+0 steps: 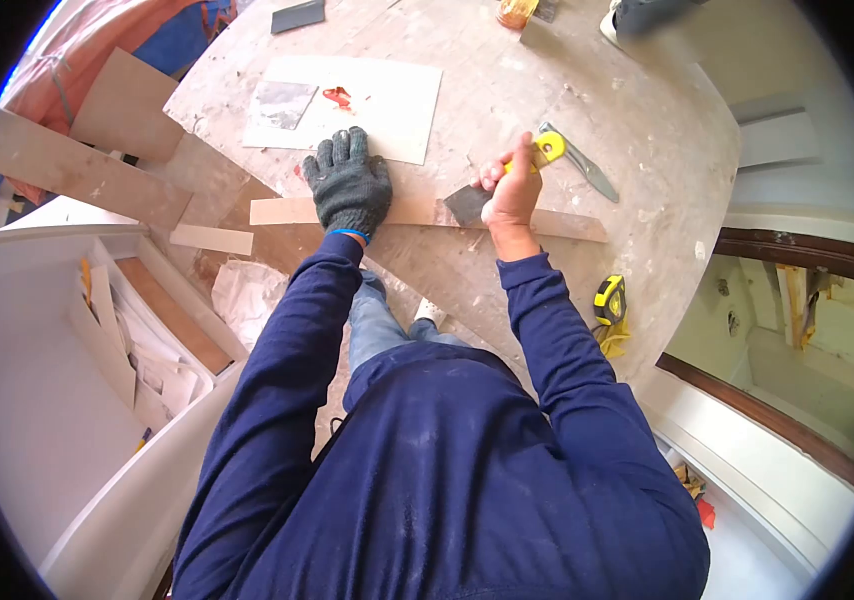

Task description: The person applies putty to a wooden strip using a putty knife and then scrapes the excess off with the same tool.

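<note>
My left hand (350, 190), in a dark knitted glove, lies flat across a long, thin wooden strip (417, 210) with its fingers stretched forward. In my bare right hand (514, 200) is a putty knife (466, 205); its yellow handle sticks out above the fist and its dark blade is down at the strip. Past the gloved fingertips lies a white board (402, 110) bearing a smear of red paste (337, 97) and a flat grey plate (282, 104). Just right of my right hand rests a metal blade-shaped tool (592, 172).
A yellow and black tape measure (609, 300) is on the dusty surface to the right. A jar (516, 12) and a dark flat piece (297, 16) are farther off. Planks (87, 165) and an open white cabinet (37, 300) stand left; a brown-framed opening (777, 390) is right.
</note>
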`<action>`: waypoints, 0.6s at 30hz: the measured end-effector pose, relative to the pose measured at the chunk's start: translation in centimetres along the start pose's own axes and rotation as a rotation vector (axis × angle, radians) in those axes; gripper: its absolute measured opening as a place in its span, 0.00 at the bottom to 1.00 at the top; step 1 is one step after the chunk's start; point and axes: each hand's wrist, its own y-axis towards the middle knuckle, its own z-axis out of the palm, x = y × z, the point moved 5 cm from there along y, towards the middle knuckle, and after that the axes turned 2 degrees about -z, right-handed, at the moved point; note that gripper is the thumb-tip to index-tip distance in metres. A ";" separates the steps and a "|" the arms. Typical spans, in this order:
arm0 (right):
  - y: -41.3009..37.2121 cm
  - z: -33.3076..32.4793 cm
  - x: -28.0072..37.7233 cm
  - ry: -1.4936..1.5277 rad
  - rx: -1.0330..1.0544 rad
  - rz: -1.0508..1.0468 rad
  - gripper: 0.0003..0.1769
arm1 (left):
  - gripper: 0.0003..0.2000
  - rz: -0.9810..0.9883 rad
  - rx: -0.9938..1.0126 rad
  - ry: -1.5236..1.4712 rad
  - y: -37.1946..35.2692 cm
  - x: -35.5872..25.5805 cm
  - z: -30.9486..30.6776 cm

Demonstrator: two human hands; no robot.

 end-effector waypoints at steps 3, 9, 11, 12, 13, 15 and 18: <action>0.7 1.0 1.4 0.039 0.025 -0.076 0.28 | 0.28 -0.008 0.015 -0.012 0.1 0.1 0.0; 0.0 1.7 -0.5 -0.045 0.097 0.018 0.27 | 0.27 -0.010 -0.011 -0.002 -0.1 0.2 0.3; 0.7 1.8 0.8 -0.042 0.101 -0.050 0.28 | 0.27 -0.010 0.001 -0.008 -0.1 0.3 0.3; 1.6 1.3 0.9 0.107 0.067 -0.014 0.28 | 0.27 -0.015 -0.003 -0.008 0.0 0.2 0.2; 2.1 0.7 1.2 0.169 0.062 -0.048 0.28 | 0.27 -0.017 -0.007 -0.009 0.1 0.2 0.2; 0.5 0.5 -0.9 -0.018 0.100 0.033 0.27 | 0.27 -0.017 -0.007 -0.005 0.0 0.2 -0.2; -0.7 2.1 -0.8 -0.022 0.215 0.033 0.27 | 0.27 -0.030 0.052 0.007 0.1 0.0 -0.3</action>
